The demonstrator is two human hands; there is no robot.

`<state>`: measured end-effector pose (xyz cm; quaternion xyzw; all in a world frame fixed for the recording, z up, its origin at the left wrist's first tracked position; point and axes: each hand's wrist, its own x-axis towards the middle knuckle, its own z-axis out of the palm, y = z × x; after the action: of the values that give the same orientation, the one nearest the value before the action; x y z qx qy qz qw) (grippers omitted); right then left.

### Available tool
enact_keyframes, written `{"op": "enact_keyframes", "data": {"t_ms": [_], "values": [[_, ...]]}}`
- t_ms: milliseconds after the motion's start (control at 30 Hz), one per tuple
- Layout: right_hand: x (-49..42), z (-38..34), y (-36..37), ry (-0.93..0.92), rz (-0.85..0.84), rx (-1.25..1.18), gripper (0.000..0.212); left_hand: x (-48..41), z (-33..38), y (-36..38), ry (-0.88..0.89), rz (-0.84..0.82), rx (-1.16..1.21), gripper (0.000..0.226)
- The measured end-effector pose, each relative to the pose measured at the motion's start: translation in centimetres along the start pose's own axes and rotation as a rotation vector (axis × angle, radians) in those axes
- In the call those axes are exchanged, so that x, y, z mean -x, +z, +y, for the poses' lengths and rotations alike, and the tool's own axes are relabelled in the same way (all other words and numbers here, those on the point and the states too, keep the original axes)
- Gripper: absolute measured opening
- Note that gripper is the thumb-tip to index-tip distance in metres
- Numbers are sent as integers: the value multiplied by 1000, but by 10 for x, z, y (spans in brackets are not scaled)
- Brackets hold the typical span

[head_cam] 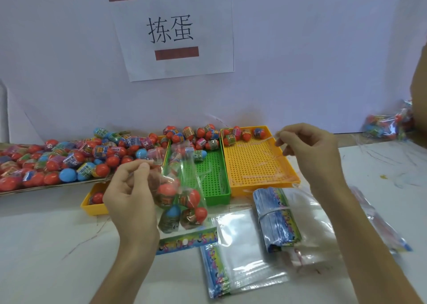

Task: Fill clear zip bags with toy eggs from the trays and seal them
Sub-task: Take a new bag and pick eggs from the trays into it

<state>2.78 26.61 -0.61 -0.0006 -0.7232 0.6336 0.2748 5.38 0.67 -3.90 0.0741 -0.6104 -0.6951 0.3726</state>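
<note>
From the head camera, take the green tray (217, 198) as the marker. In front of its near-left corner the left hand (129, 188) holds up a clear zip bag (175, 183). The fingers (144, 166) are closed in a pinch on the bag's top edge. The bag hangs with its long axis running from the pinch down toward the counter (46, 246), and several toy eggs (193, 198) sit bunched in its lower end.

To the right of the green tray, above the far edge of a yellow tray (254, 165), the right hand (307, 151) has its fingers (280, 139) pinched on a thin piece of clear film (286, 165). I cannot tell whether that film belongs to the same bag.

Loose eggs (69, 158) are heaped to the left of the green tray and along its far end. A banded stack of empty bags (275, 218) lies in front of it to the right. Filled bags (388, 125) sit far off to the right.

The bag looks loaded and ready to be sealed. Its mouth is at the left fingers and the right hand is well apart from it, so I judge the right hand must come back leftward across the green tray to meet it.
</note>
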Motion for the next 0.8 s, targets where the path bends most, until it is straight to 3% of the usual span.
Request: {"op": "enact_keyframes", "data": {"t_ms": [100, 200, 267, 300, 333, 367, 400, 467, 500, 533, 600, 700, 800], "values": [[0, -9, -7, 61, -278, 146, 19, 0, -3, -1, -4, -11, -21, 23], [-8, -38, -18, -83, -612, 179, 10, 1, -6, -1, -30, -17, -20, 28], [-19, -62, -34, -164, -836, 19, 14, 2, -6, 0, -25, -30, -17, 31], [-27, -66, -40, -112, -917, -99, 13, 2, -6, 1, -21, -39, -19, 31], [-39, -59, -43, -2, -938, -128, 11, 3, -5, 1, -18, -52, -20, 32], [-55, -47, -49, 117, -855, -3, 12, 4, -4, 2, -15, -69, -16, 33], [-70, -35, -60, 167, -742, 226, 14, 6, -4, 1, -16, -82, -9, 34], [-91, -5, -75, 281, -688, 815, 22, 6, -4, 2, -27, -95, -3, 36], [-95, -1, -79, 218, -779, 1057, 27, 6, -5, 2, -39, -101, -7, 35], [-101, -2, -77, 125, -765, 1184, 28, 6, -5, 3, -50, -103, -7, 34], [-102, -17, -74, 48, -636, 1040, 28, 6, -6, 3, -62, -102, -2, 33], [-96, -39, -71, -3, -707, 1013, 29, 7, -6, 2, -47, -123, -20, 31], [-82, -53, -77, -79, -752, 524, 23, 8, -7, 1, -40, -143, -24, 26]]}}
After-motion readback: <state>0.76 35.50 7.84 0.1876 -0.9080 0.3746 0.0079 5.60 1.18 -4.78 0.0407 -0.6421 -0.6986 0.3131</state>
